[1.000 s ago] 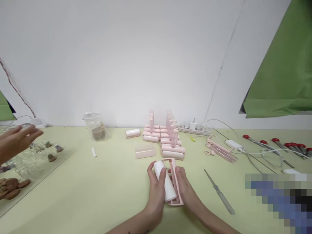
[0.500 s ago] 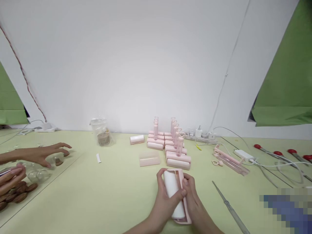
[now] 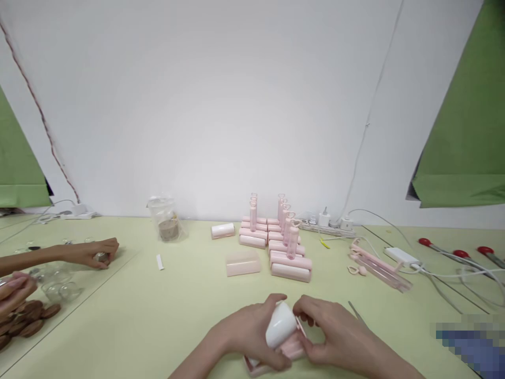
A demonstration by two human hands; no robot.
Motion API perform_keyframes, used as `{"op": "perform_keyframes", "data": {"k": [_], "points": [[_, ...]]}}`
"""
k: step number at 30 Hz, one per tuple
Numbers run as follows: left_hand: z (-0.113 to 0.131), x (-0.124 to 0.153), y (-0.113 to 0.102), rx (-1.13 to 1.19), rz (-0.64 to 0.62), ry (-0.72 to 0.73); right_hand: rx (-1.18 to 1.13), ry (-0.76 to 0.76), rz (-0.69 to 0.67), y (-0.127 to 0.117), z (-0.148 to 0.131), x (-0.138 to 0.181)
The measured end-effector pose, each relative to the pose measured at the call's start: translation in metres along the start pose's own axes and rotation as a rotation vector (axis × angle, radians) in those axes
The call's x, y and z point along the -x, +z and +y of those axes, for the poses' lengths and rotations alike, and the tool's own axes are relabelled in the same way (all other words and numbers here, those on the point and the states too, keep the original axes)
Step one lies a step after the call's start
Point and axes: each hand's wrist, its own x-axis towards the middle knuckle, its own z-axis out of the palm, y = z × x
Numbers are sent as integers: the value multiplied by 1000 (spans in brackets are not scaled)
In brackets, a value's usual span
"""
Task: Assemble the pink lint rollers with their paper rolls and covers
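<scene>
White roll [image 3: 281, 322] held tilted against a pink case [image 3: 294, 345], at the near side of the tabletop [image 3: 189, 310].
The roll is clasped by the left hand [image 3: 252, 329], its fingers wrapped around one side, apparently for steadiness; the case's edge is pinched by the fingers of the right hand [image 3: 335, 331], seemingly for control. The roll looks smooth and glossy; the case is partly hidden.

Head-worn view, forward and down
</scene>
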Motion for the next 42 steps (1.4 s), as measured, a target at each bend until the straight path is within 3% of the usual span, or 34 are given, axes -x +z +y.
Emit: {"op": "perform_keyframes", "data": {"k": [2, 5, 9, 13, 16, 19, 26, 29, 31, 33, 35, 38, 42], "points": [[1, 2, -1, -39, 1, 64, 109, -20, -30, 3, -7, 1], [4, 3, -7, -66, -108, 44, 169, -43, -105, 9, -12, 1], [11, 4, -14, -174, -284, -40, 145, -58, -153, 17, -10, 4], [18, 6, -22, -196, -339, 13, 61, -65, -186, 13, -4, 8], [19, 6, -26, -136, -271, 40, -90, 15, -169, 2, 1, 11], [14, 3, -23, -18, -109, 6, -366, 142, -136, 2, 8, 10], [6, -4, 9, 265, 135, 77, -1068, 85, -26, 45, 13, 1], [2, -5, 12, 228, 145, 127, -1092, 119, 51, 40, 10, 0], [-9, -9, 2, 152, 211, 137, -1074, 165, 139, 30, 9, -1], [-29, -15, -16, 51, 384, 78, -1059, 257, 243, 19, 10, -1], [-54, -21, -35, -68, 616, -73, -1008, 353, 324, 10, 13, -1], [-81, -23, -50, 19, 553, -269, -874, 387, 414, 0, 17, -1], [-75, -15, -40, 89, 283, -168, -674, 284, 468, -13, 18, -1]]}}
